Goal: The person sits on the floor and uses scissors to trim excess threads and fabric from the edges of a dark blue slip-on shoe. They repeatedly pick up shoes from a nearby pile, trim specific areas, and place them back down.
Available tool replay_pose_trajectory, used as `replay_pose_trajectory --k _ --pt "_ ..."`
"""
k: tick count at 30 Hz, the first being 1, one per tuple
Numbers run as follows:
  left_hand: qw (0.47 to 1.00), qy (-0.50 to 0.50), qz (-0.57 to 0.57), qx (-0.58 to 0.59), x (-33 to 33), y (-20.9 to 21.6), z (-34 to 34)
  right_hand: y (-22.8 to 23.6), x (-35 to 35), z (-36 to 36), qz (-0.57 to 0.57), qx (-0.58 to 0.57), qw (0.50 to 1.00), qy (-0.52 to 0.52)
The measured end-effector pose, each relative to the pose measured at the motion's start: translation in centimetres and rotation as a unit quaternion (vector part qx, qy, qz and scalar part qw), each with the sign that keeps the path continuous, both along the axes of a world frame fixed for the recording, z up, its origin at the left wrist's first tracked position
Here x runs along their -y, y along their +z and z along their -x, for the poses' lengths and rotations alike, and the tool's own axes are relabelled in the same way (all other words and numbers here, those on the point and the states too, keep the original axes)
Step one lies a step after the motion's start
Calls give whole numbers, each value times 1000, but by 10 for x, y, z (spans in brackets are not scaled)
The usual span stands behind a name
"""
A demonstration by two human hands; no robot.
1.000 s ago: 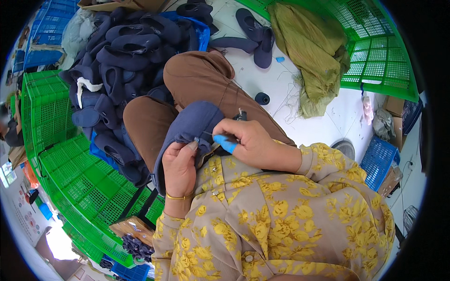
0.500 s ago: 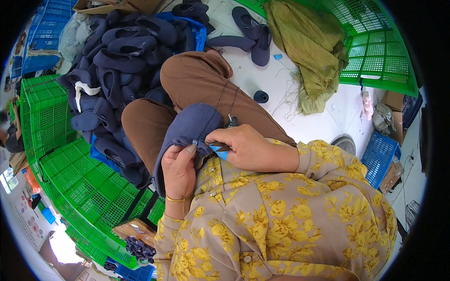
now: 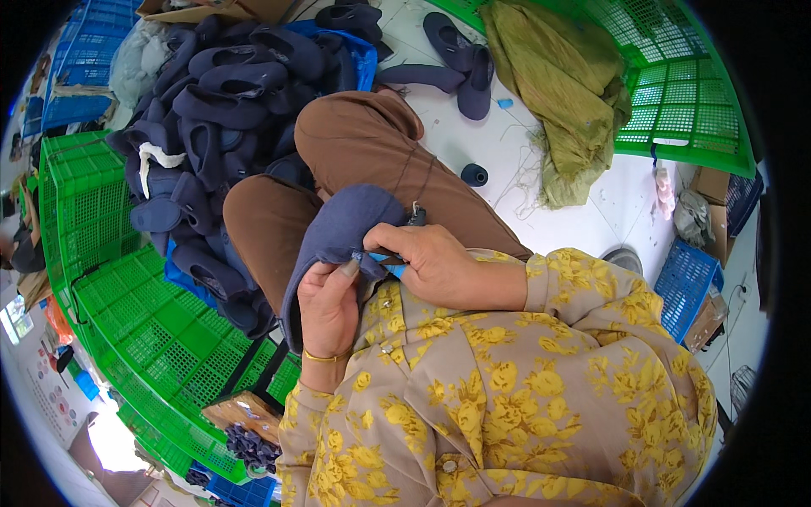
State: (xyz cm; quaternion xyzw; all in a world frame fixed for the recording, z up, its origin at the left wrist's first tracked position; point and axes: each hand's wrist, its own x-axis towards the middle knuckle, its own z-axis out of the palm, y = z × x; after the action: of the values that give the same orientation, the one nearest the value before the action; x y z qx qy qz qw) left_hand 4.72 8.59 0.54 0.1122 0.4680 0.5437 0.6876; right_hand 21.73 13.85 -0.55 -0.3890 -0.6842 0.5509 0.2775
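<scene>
A navy fabric slipper (image 3: 351,218) rests in my lap, its rounded end pointing up and away. My left hand (image 3: 329,308) is closed on its near edge, with the thumb pressing gathered cloth by the opening. My right hand (image 3: 439,270) meets the left thumb at that same cloth, fingers curled round a small black-and-blue tool (image 3: 395,269). Most of the tool is hidden in the palm, so its kind is unclear. A small dark object (image 3: 416,216) on a thin cord lies against my leg just beyond the right hand.
A large pile of navy slippers (image 3: 224,101) lies at the left, beside green plastic crates (image 3: 160,338). Loose slippers (image 3: 473,80), a dark thread spool (image 3: 475,175) and an olive cloth (image 3: 574,110) lie on the white floor ahead. A blue basket (image 3: 686,287) stands at the right.
My right hand has shifted slightly left, closer to the left thumb, and less of the blue part of the tool shows. The left hand keeps its hold on the slipper.
</scene>
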Motion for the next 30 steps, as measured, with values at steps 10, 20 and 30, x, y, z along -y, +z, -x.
replay_pose_trajectory --k 10,20,30 --pt "1000 -7 13 -12 4 0 0 7 2 4 81 17 997 -9" --pt "997 -20 9 -76 12 -1 -2 19 -21 7 -51 66 995 46" --pt "996 2 13 -92 7 5 0 62 -116 -62 373 -403 830 -95"
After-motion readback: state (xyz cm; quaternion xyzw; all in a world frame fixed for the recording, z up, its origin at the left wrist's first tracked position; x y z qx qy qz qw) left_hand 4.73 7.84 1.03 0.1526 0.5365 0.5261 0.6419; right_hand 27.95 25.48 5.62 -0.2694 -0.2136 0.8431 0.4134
